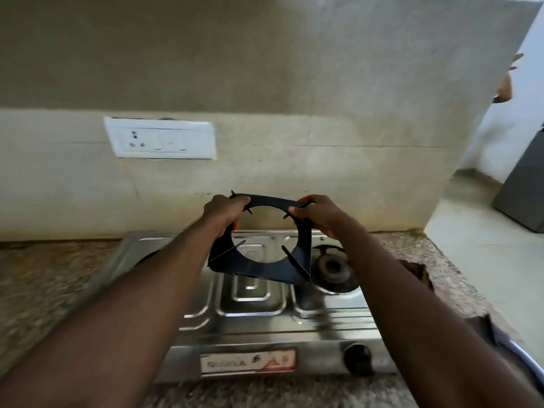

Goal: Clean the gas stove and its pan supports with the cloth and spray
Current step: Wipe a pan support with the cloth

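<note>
two bare forearms (pixel 123 304) reach forward; the left hand (pixel 225 212) and right hand (pixel 319 214) each grip an upper corner of the black pan support (pixel 265 269), tilted above the steel gas stove (pixel 250 319), whose red-and-white front label (pixel 248 362) is too blurred to read.

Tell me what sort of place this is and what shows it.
Probably a home kitchen: a steel gas stove sits on a speckled stone counter, a black pan support is held above it, and a socket plate is on the wall behind.
</note>
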